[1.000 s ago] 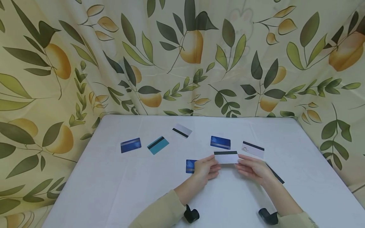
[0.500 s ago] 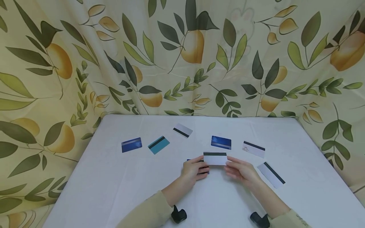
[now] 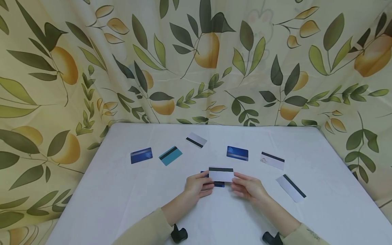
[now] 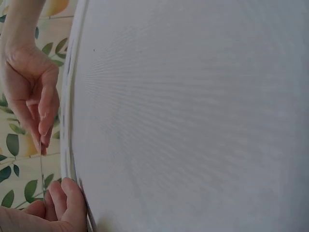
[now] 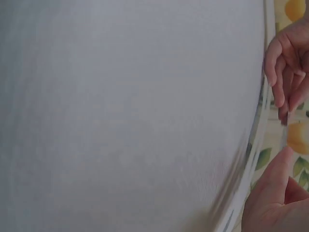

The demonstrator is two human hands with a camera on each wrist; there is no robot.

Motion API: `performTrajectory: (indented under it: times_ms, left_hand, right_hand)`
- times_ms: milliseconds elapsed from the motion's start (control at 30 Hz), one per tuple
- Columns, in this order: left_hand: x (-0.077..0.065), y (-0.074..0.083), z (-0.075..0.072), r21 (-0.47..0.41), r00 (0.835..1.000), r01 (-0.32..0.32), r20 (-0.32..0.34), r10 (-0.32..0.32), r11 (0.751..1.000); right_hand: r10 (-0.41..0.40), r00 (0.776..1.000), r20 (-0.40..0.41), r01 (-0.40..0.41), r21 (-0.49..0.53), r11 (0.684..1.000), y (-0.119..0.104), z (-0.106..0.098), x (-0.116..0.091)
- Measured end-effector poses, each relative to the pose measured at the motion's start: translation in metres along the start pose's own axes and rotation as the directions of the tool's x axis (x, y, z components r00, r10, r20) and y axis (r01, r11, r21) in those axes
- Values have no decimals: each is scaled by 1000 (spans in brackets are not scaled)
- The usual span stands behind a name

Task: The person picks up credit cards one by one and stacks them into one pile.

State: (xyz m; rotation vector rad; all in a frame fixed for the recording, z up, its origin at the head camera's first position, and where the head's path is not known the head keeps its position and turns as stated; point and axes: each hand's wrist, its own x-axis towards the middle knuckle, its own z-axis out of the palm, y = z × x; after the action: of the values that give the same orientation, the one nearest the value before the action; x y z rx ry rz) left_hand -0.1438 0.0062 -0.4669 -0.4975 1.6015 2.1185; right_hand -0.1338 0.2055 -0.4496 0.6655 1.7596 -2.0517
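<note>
A white card with a black magnetic stripe (image 3: 221, 175) is held up off the table between both hands. My left hand (image 3: 196, 186) pinches its left short edge, and my right hand (image 3: 250, 188) pinches the right one. Behind and below it lies a blue card (image 3: 219, 184), mostly hidden by the held card and the left fingers. Seen from the left wrist, the held card (image 4: 42, 169) is a thin edge-on line linking the left hand (image 4: 63, 208) to the right hand (image 4: 34, 79). The right wrist view has the right hand (image 5: 273, 193) low and the left hand (image 5: 289, 63) above.
Across the white table (image 3: 137, 204) lie a blue card (image 3: 141, 155), a teal card (image 3: 170, 156), a white striped card (image 3: 196, 140), another blue card (image 3: 237, 153), a white card with a small print (image 3: 272, 160) and a tilted white card (image 3: 291, 188). A leaf-patterned curtain (image 3: 196, 85) hangs behind.
Both hands have carried the white card leftward and slightly toward me, over the blue card. The tilted white card at the right, earlier mostly covered by the right hand, is now uncovered.
</note>
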Motion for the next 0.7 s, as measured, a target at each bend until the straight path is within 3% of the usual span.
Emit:
performTrajectory:
  times_ms: [300,700]
  left_hand:
    - [-4,0,-13,19,1000,-8,-17,8,1000]
    - [-4,0,-20,57,998,27,-52,-24,998]
  right_hand:
    - [0,1000,-21,-2,-55,998,10,15,1]
    - [24,999,-27,-26,-88,996,14,22,3]
